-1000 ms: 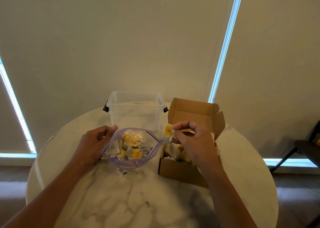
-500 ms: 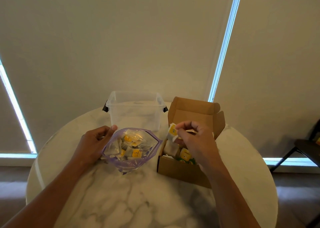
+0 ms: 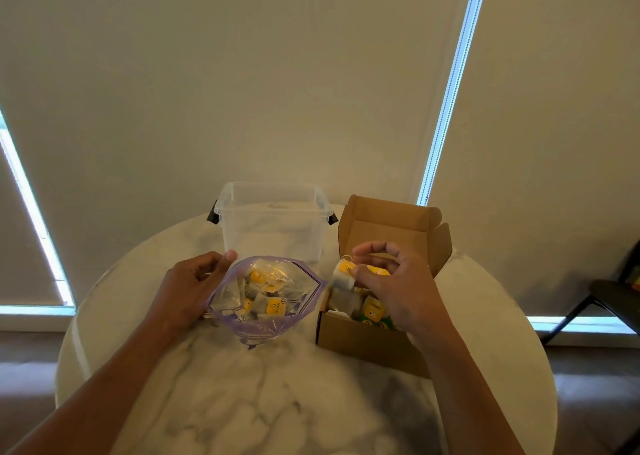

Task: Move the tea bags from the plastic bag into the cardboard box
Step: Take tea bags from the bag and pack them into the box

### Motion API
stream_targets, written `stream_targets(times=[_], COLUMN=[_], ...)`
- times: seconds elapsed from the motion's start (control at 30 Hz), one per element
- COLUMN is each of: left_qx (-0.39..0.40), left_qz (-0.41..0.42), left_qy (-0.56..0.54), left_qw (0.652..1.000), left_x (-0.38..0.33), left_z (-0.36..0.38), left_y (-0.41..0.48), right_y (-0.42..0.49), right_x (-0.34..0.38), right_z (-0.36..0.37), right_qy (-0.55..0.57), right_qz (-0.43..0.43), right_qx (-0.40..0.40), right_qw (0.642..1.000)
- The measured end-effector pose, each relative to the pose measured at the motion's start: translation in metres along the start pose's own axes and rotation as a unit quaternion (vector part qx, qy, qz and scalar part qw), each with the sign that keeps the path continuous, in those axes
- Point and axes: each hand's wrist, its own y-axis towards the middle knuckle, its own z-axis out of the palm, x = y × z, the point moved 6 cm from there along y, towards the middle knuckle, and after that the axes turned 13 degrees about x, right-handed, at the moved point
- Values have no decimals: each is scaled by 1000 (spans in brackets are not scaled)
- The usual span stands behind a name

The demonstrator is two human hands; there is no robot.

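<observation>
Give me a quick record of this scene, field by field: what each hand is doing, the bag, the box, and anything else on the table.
Left hand: grips the rim of the plastic bag, holding it open
Right hand: pinches one tea bag above the left edge of the cardboard box
Plastic bag: on the marble table, remaining tea bags inside
Cardboard box: lid up, packed tea bags inside
Also on table: clear plastic tub behind the bag, looks empty

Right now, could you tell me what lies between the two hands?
In the head view, the open plastic bag lies between left hand and right hand, which pinches a tea bag.
</observation>
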Motion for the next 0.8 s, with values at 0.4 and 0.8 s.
stream_targets(times=[0.4,0.8], left_qx=[-2,-5], left_qz=[4,8], left_qy=[-1,-19], left_qw=[1000,1000], left_x=[3,3], left_z=[0,1], left_y=[1,3], right_y=[-9,-15], right_x=[3,11], right_z=[7,10], right_qy=[-104,-173], right_qz=[10,-9], right_qx=[82,85], right_qw=[991,981])
